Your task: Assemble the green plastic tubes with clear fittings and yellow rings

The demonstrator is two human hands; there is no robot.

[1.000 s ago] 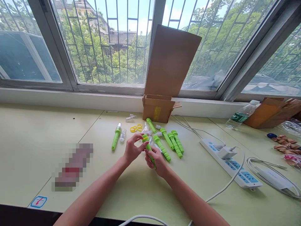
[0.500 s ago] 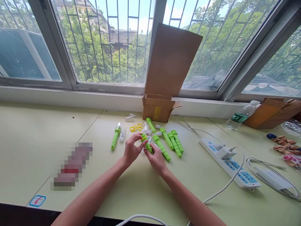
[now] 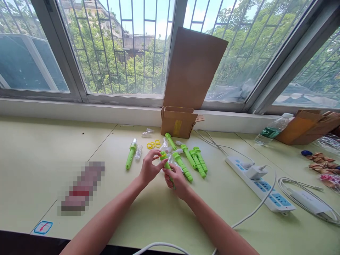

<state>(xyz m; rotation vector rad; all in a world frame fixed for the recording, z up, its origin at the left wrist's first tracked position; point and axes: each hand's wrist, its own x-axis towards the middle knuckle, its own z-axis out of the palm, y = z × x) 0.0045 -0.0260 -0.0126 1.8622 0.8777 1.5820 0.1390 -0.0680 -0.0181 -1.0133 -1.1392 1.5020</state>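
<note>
My right hand (image 3: 177,180) is wrapped round the lower part of a ribbed green plastic handle (image 3: 166,163), tilted up to the left. My left hand (image 3: 149,168) pinches at the handle's top end with fingertips closed on it. Beyond my hands lie several more green handles (image 3: 197,162) side by side on the pale green table (image 3: 47,152). Another green handle with a clear cap (image 3: 131,153) lies to the left, next to a small clear cap (image 3: 138,151). Yellow rings (image 3: 153,144) and clear caps (image 3: 147,132) lie further back.
A small open cardboard box (image 3: 177,122) stands by the window sill, a tall cardboard sheet (image 3: 195,67) leaning behind it. A white power strip (image 3: 261,184) with cables runs along the right. A water bottle (image 3: 273,129), another box (image 3: 305,125) and wrapped items (image 3: 322,164) sit far right.
Both hands stay on the green handle; my right hand has slid back down its shaft and the handle has tilted slightly. Nothing else on the table has moved.
</note>
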